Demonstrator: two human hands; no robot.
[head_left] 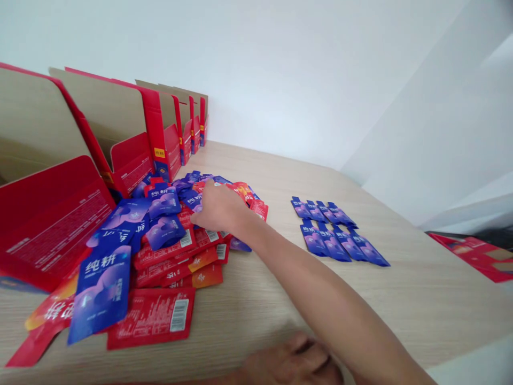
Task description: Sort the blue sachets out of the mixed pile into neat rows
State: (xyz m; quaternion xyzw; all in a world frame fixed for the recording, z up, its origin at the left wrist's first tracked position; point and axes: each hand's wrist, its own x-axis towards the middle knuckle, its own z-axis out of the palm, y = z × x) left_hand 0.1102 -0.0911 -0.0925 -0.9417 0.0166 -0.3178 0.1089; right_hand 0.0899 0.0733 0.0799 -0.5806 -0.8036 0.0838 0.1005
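Observation:
My right hand [218, 208] reaches into a heap of flat sachets, with thumb and forefinger apart over the pile. Its other fingers are hidden behind the hand. A blue sachet [194, 200] lies just left of the fingertips, among red sachets [152, 315] and other blue-purple ones. Beneath my right forearm, at the bottom edge, my left hand [294, 361] is low over the table with its fingers curled in. It is blurred, and I cannot see whether anything is inside it. Two overlapping rows of blue sachets [340, 240] lie on the right.
A line of red cartons [156, 144] with raised flaps stands along the left, against the heap. The pale wooden table [260, 160] meets a white wall [280, 80] behind. Past the table's right side is a red printed carton or sheet [473, 254].

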